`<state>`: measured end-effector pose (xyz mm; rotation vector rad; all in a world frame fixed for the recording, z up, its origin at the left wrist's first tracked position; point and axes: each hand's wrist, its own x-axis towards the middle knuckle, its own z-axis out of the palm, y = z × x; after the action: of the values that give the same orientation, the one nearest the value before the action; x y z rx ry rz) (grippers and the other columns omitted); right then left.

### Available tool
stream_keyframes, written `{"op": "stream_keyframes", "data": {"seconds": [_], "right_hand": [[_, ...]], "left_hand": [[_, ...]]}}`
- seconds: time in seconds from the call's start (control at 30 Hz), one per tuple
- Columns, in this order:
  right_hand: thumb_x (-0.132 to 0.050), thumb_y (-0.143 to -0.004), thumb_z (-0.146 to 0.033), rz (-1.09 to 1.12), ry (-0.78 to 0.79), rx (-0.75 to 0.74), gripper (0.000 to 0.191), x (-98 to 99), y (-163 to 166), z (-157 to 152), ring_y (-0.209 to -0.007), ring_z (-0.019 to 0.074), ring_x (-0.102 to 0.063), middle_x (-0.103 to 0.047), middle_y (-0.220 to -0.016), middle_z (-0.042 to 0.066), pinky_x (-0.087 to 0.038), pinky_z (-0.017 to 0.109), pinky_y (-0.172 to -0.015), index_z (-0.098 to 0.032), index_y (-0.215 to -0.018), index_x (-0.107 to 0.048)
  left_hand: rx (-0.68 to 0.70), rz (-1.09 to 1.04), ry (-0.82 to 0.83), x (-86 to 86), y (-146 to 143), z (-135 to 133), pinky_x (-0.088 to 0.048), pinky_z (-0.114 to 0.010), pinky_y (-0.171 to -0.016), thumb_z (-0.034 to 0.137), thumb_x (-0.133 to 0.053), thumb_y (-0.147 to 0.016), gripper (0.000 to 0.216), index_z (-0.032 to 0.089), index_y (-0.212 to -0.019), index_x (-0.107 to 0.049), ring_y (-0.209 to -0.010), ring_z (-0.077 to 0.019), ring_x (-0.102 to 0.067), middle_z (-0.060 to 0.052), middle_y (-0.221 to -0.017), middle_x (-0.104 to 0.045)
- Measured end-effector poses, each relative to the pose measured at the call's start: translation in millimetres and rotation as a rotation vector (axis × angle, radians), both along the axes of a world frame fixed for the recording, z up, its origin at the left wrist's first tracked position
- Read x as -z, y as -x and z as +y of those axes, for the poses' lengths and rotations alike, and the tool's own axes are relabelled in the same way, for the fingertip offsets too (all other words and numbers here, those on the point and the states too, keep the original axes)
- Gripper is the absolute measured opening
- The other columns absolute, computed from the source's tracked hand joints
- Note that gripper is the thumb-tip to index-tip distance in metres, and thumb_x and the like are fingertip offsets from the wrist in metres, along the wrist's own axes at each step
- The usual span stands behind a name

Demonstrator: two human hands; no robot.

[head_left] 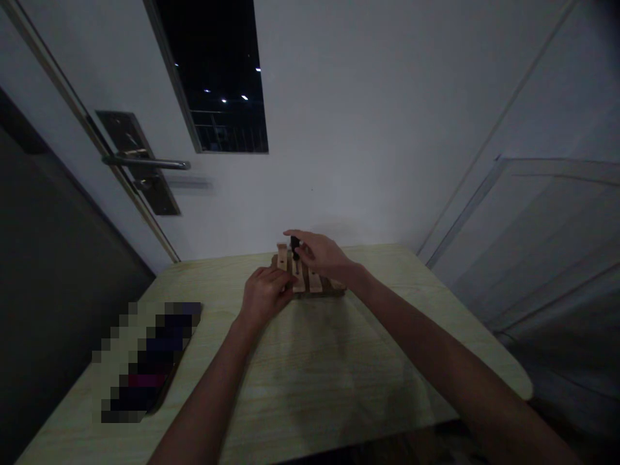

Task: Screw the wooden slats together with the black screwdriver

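At the far side of the table, my right hand (320, 254) grips the black handle of a screwdriver (295, 248). The screwdriver stands upright, its shaft pointing down at a pale wooden strip (298, 281). My left hand (266, 292) is closed at the left front of this strip, its fingertips holding it; part of the strip is hidden by them. Beside it are another pale strip with a hole (282, 258) to the left and a third strip (314, 283) to the right. All of them rest on a brown wooden base (329, 293), partly covered by my hands.
A pale wood-grain table (378, 381) stands against a white door (339, 129) with a metal handle (155, 164) and a dark window (217, 77). A phone-like dark object (162, 352), blurred out by pixels, lies at the left of the table.
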<state>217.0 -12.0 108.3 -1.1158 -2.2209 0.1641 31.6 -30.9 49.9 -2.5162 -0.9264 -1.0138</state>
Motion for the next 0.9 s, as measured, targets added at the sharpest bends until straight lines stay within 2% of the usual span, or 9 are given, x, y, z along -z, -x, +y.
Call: {"op": "stream_keyframes", "data": {"seconds": [0.13,0.2,0.3,0.4,0.5,0.6,0.73,0.8,0.9], "right_hand": [[-0.048,-0.088,-0.028,0.031,-0.015,-0.018,0.033,-1.2,0,2,-0.078,0.0139,-0.054,-0.064,-0.099,0.004,-0.041,0.027,-0.073,-0.022,-0.12,-0.05],[-0.052,-0.087,-0.038,0.025,-0.044,0.015,0.026,-1.0,1,1,-0.075,0.0138,-0.053,-0.062,-0.091,0.002,-0.039,0.026,-0.07,-0.022,-0.107,-0.054],[-0.05,-0.087,-0.046,0.007,-0.052,0.054,0.026,0.4,2,0,-0.071,0.0131,-0.05,-0.059,-0.082,0.001,-0.036,0.026,-0.066,-0.021,-0.091,-0.054],[-0.053,-0.086,-0.044,0.045,-0.018,0.039,0.025,2.8,1,-1,-0.071,0.0131,-0.05,-0.058,-0.087,0.002,-0.039,0.026,-0.067,-0.022,-0.097,-0.053],[-0.055,-0.084,-0.032,0.166,-0.011,-0.029,0.025,7.7,-2,3,-0.081,0.0148,-0.054,-0.058,-0.097,0.004,-0.044,0.028,-0.074,-0.023,-0.107,-0.053],[-0.055,-0.083,-0.027,0.334,0.096,-0.091,0.032,15.3,-7,9,-0.073,0.0139,-0.057,-0.061,-0.086,0.001,-0.049,0.028,-0.068,-0.026,-0.114,-0.051],[-0.056,-0.08,-0.023,0.568,0.089,-0.005,0.046,22.6,-16,14,-0.076,0.0147,-0.061,-0.063,-0.093,0.003,-0.053,0.028,-0.063,-0.025,-0.124,-0.044],[-0.056,-0.078,-0.022,0.601,0.058,0.064,0.049,22.7,-23,13,-0.074,0.0146,-0.061,-0.063,-0.095,0.005,-0.053,0.027,-0.059,-0.024,-0.126,-0.041],[-0.053,-0.078,-0.019,0.556,0.003,0.148,0.045,19.9,-32,8,-0.073,0.0141,-0.06,-0.064,-0.096,0.006,-0.052,0.024,-0.054,-0.023,-0.122,-0.042]], "left_hand": [[0.007,-0.001,-0.002,0.0,0,0,-0.045,-0.031,-0.065,0.02,-0.057,-0.078,0.009,0.019,-0.079,-0.066,-0.072,-0.018,-0.063,-0.003,-0.076,-0.069],[0.003,-0.004,-0.008,-0.2,0,0,-0.045,-0.031,-0.065,0.02,-0.058,-0.078,0.009,0.019,-0.079,-0.066,-0.07,-0.0177,-0.062,-0.003,-0.075,-0.069],[-0.008,0.0,-0.009,0.0,0,-1,-0.044,-0.031,-0.065,0.019,-0.058,-0.077,0.009,0.019,-0.079,-0.067,-0.069,-0.0175,-0.062,-0.003,-0.074,-0.068],[-0.028,0.008,-0.003,1.1,-1,-1,-0.044,-0.031,-0.065,0.02,-0.058,-0.077,0.009,0.019,-0.078,-0.066,-0.069,-0.018,-0.061,-0.003,-0.072,-0.067],[-0.03,0.029,0.014,2.0,-1,-1,-0.044,-0.032,-0.065,0.021,-0.059,-0.076,0.008,0.019,-0.08,-0.066,-0.07,-0.0184,-0.061,-0.003,-0.074,-0.067],[-0.032,0.034,0.014,1.9,0,-1,-0.044,-0.033,-0.067,0.025,-0.063,-0.076,0.012,0.018,-0.085,-0.065,-0.074,-0.0197,-0.061,-0.004,-0.08,-0.068],[-0.008,0.039,0.009,-0.6,-1,-3,-0.044,-0.034,-0.071,0.031,-0.064,-0.077,0.022,0.018,-0.094,-0.064,-0.081,-0.0208,-0.062,-0.005,-0.088,-0.069],[0.019,0.058,-0.001,-2.2,-4,-5,-0.044,-0.035,-0.075,0.033,-0.063,-0.079,0.021,0.019,-0.095,-0.064,-0.085,-0.0206,-0.062,-0.005,-0.091,-0.07],[0.04,0.07,-0.064,-3.8,-13,-10,-0.043,-0.034,-0.078,0.03,-0.059,-0.084,0.013,0.021,-0.092,-0.065,-0.088,-0.019,-0.062,-0.002,-0.093,-0.07]]}}
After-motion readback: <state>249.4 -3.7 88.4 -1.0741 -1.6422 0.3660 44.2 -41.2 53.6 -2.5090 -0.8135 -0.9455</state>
